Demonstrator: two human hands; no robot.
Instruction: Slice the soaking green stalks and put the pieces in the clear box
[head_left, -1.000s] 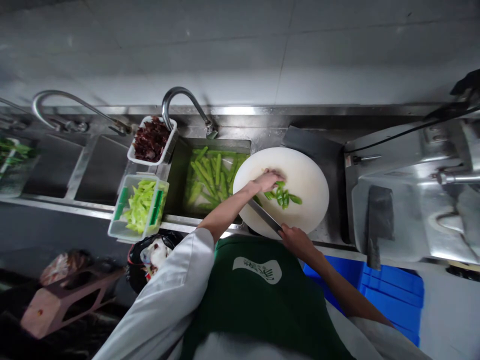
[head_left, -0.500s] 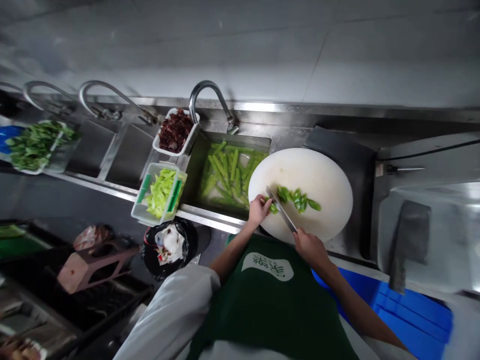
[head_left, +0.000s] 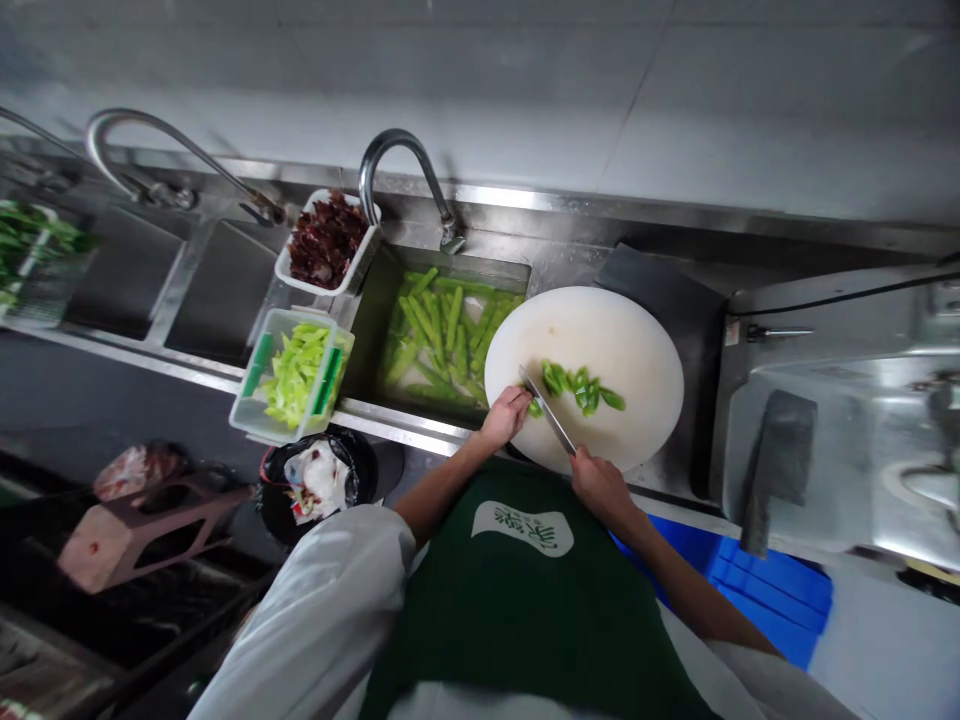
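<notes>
The right hand (head_left: pixel 600 482) was clamped round the handle of a knife (head_left: pixel 553 418), its blade angled beside the left hand (head_left: pixel 508 415). That hand's fingers were closed on a green vegetable (head_left: pixel 535 409) near the cutting board's (head_left: pixel 637 345) left edge, probably to steady it. Cut pieces (head_left: pixel 581 387) lay right of the blade, seemingly leaving the knife room. The white board sat on the metal tabletop (head_left: pixel 559 265), beside a sink (head_left: pixel 373 315) of green stalks (head_left: pixel 435 325), below a grey wall (head_left: pixel 525 100).
</notes>
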